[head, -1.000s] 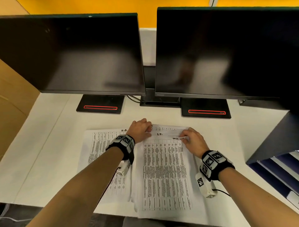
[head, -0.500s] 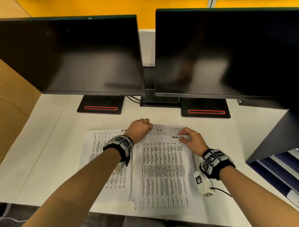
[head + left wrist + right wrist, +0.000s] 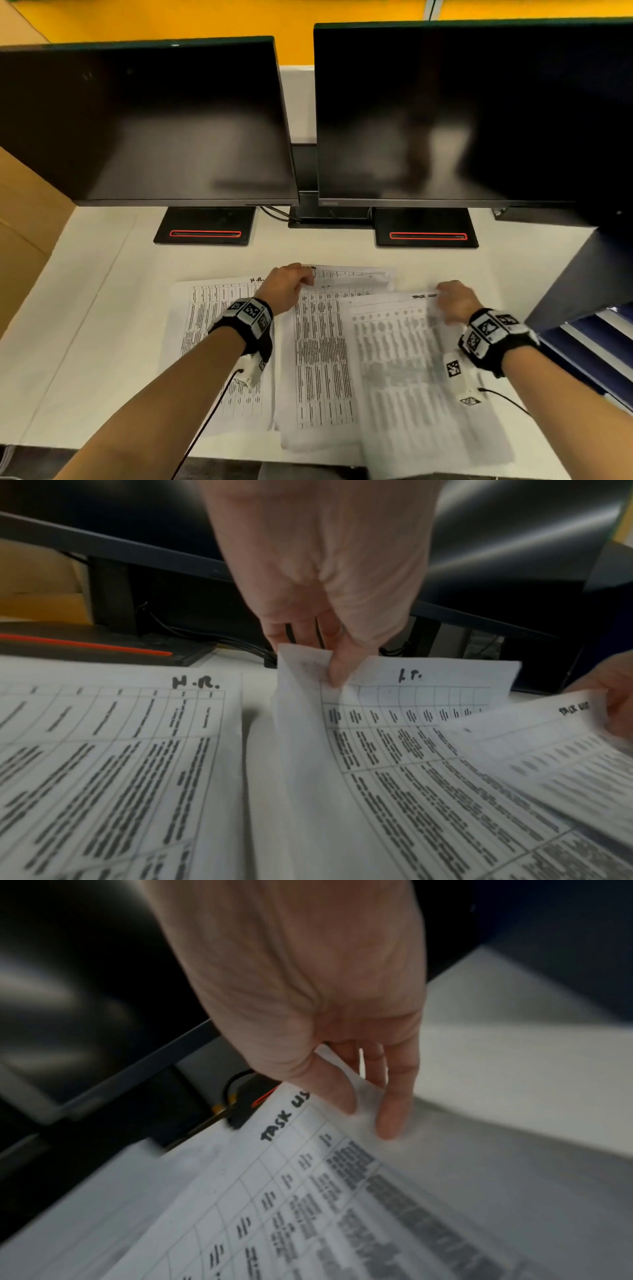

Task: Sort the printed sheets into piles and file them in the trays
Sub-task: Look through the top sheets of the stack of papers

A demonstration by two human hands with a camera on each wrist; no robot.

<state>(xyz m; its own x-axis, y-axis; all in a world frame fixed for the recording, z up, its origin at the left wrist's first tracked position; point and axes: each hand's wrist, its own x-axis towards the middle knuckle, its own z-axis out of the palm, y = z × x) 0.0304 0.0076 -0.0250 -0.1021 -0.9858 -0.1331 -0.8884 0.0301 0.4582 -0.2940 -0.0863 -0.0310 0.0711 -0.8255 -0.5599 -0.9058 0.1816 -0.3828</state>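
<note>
Your right fingers (image 3: 390, 1123) lie under the top right corner of the sheet headed "Task" (image 3: 421, 370), with the thumb pressed on top — a pinch that holds that corner off the desk (image 3: 85, 325), so your right hand (image 3: 457, 301) carries the page tilted toward the right, partly overlapping the middle stack (image 3: 318, 359). Its print is blurred. Your left fingers (image 3: 337, 666) pinch the top left corner of the uppermost page of that middle stack, thumb over the paper and the corner curled up; your left hand (image 3: 286, 286) sits right at the stack's far edge. That exposed page bears a handwritten mark that looks like "I.T.", though you cannot read it surely.

Outward to the left, a separate pile marked "H.R." (image 3: 219, 342) lies flat, just beside the middle stack and partly under your left forearm. At the far right edge, the dark blue trays (image 3: 589, 342) stand well apart from the papers; what they hold cannot be told.

By my judgement you are early in the work — one pile is begun, a second heading is being split off, and the middle stack has yet to be gone through. None of the filing appears done.
</note>
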